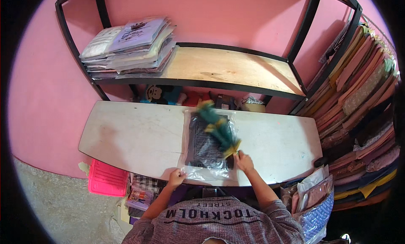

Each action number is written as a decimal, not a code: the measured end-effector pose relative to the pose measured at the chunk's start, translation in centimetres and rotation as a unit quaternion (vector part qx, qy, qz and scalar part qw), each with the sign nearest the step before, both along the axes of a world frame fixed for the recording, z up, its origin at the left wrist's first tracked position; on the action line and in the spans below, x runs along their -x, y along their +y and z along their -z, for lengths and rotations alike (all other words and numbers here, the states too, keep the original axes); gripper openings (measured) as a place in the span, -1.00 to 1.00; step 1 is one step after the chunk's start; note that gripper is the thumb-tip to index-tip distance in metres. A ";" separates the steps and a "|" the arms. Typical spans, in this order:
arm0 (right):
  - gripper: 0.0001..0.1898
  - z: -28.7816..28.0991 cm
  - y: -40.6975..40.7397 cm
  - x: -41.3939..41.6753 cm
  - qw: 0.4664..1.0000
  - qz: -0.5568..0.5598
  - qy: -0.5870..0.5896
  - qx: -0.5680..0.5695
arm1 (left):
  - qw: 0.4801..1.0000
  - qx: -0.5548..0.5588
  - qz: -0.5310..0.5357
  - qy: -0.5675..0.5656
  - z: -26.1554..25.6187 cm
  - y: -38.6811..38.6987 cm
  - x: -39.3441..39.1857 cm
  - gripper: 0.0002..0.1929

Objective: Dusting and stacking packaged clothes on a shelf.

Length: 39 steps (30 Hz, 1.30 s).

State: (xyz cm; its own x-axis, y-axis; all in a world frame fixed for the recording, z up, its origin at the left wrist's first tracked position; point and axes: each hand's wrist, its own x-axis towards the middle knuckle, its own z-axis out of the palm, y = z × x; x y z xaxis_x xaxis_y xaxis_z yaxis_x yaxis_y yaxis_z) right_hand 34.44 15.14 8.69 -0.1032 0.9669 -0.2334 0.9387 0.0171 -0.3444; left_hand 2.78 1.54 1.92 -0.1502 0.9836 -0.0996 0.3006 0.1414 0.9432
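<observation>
A folded dark garment in a clear plastic bag (193, 157) lies flat on the white table (133, 130). My left hand (176, 177) pinches the bag's lower left corner at the table's near edge. In my right hand (243, 161) is the end of a green and yellow duster (221, 130), blurred by motion. Its soft length slants up and to the left over the bag, hiding part of the garment. Whether the duster touches the plastic cannot be told.
Behind the table stands a black-framed shelf with a wooden board (227, 67) and a stack of bagged garments (136, 51). Clothes hang on a rack (360, 95) at right. A pink plastic basket (107, 179) is below left; bagged items (313, 199) stand below right.
</observation>
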 end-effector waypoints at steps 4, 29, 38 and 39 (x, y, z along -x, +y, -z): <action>-0.49 -0.2 -2.5 0.3 0.976 -0.196 -0.071 0.070 | 0.988 0.109 -0.008 -0.111 1.0 -1.0 0.7 -0.77; -0.51 1.8 -7.1 -1.4 0.993 0.065 0.086 0.054 | 0.985 0.130 -0.030 -0.111 0.0 -3.9 2.1 -0.76; -0.50 0.0 -4.0 -0.3 0.980 -0.187 -0.042 0.051 | 0.997 0.073 -0.009 0.008 -2.0 -4.1 1.8 -0.77; -0.50 0.4 -2.9 -0.3 0.993 -0.110 -0.032 0.038 | 0.996 0.091 -0.011 0.008 -2.2 -4.1 1.7 -0.77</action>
State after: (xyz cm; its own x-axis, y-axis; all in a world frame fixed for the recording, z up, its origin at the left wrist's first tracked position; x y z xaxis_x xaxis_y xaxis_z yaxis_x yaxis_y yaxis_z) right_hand 34.70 12.20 8.26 -0.2929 0.9016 -0.3183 0.9350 0.2004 -0.2927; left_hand 1.06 -2.53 4.07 -0.1749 0.9461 -0.2727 0.3096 0.3157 0.8969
